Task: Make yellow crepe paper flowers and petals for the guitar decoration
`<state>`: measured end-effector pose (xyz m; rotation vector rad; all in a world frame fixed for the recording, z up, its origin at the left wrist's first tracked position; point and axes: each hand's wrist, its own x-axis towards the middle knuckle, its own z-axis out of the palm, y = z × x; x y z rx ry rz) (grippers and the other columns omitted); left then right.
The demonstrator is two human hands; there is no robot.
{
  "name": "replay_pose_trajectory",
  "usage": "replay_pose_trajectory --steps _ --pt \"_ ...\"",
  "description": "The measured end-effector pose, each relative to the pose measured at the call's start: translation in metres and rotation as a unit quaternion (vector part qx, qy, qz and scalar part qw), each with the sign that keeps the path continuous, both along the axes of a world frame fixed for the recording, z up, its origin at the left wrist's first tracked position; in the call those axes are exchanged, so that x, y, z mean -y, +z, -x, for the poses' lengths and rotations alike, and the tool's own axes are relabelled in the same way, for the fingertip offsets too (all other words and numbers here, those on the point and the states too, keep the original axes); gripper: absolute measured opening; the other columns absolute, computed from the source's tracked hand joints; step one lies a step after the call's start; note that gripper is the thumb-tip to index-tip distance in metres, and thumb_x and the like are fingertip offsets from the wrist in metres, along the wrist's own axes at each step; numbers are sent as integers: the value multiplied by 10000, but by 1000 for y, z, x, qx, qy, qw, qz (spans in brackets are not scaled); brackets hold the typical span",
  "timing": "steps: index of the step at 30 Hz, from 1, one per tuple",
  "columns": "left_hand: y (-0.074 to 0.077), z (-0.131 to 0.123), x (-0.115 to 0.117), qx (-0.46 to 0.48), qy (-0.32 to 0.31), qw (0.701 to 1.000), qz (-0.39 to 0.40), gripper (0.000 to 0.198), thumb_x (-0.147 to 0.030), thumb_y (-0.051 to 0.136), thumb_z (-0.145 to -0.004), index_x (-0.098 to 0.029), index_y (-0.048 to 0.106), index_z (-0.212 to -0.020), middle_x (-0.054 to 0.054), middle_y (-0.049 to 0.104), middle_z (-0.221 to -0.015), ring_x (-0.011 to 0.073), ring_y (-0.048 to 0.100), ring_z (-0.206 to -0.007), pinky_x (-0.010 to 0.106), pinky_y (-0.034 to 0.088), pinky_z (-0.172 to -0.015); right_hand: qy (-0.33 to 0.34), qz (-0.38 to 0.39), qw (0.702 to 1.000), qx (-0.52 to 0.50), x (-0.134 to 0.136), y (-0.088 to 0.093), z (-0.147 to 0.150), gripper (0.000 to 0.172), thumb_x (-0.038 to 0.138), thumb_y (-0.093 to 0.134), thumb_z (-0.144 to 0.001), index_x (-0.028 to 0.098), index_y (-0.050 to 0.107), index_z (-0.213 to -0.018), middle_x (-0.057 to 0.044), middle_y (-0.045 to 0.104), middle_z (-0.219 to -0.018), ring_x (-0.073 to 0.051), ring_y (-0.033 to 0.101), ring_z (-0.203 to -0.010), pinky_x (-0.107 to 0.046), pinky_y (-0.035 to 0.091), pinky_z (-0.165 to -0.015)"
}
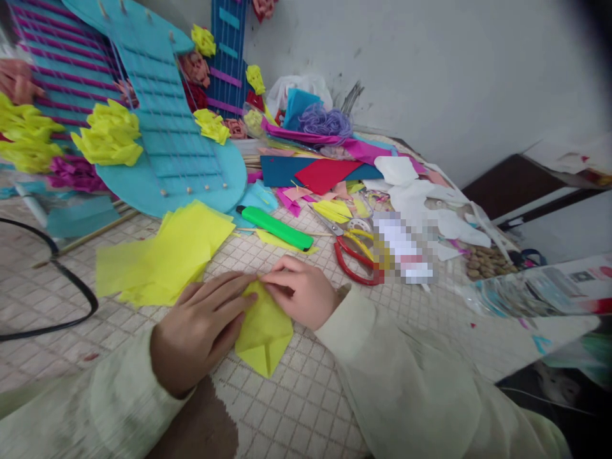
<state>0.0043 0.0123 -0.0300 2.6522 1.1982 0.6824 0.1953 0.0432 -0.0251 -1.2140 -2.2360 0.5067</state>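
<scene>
A folded piece of yellow tissue paper [266, 331] lies on the table between my hands, its near end coming to a point with a short crease. My left hand [201, 325] comes over its left edge, thumb on top and fingers gathered at the far corner. At that same corner my right hand [299, 287] pinches the paper between thumb and fingertips. The far corner is mostly hidden under the fingers. Just beyond my left hand rests a loose stack of yellow tissue sheets [176, 248]. A green box cutter [277, 228] lies beyond my fingers.
Scissors with red and yellow handles [356, 271] lie right of the cutter. A blue stringed cardboard shape [167, 140] with yellow paper flowers [109, 132] stands at back left. Purple yarn [326, 122] and paper scraps pile up by the wall. A black cable [71, 274] loops at left.
</scene>
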Motion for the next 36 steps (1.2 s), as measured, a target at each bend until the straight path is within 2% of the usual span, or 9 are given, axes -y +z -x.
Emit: replay_pose_trajectory --steps 7,13,17,23,30,36 --pt "2 -1 1 -12 7 1000 -13 275 -203 376 -866 -228 581 -1049 78 546 -1254 263 455 -1158 469 390 -857 -9 -3 1000 -23 0 -1 3 163 175 541 -798 192 686 -870 -11 630 -833 -98 556 -666 -217 424 -613" --pt "-3 0 1 -1 22 1000 -18 304 -209 392 -853 -252 588 -1081 99 506 -1251 311 431 -1145 522 395 -862 -15 0 999 -31 -2 -2 8 116 198 571 -784 188 686 -779 -7 605 -776 -89 530 -619 -210 412 -583" --pt "-4 0 1 21 31 999 -20 305 -229 407 -837 -282 596 -1071 71 508 -1210 308 442 -1092 526 397 -870 -7 5 1000 -30 -3 -2 9 128 216 562 -807 197 682 -765 -5 599 -768 -90 529 -631 -211 408 -588" --pt "-2 -1 2 22 28 999 -18 311 -200 412 -833 -290 584 -1077 77 523 -1140 310 464 -1054 515 412 -815 -24 9 999 -25 -4 -1 12 71 231 620 -762 186 675 -756 -11 588 -784 -106 530 -674 -221 409 -609" --pt "-1 -1 1 20 20 999 -26 298 -195 408 -837 -270 602 -1050 55 563 -1170 297 475 -1053 493 407 -834 -26 18 999 -6 -3 1 12 104 238 593 -778 207 683 -735 1 525 -772 -99 494 -653 -221 396 -604" --pt "1 -1 2 9 21 999 -34 312 -202 397 -848 -265 600 -1077 49 593 -1164 288 486 -1058 481 405 -831 -22 20 1000 8 -4 1 12 117 253 594 -780 207 690 -734 -1 530 -770 -101 492 -660 -225 390 -602"
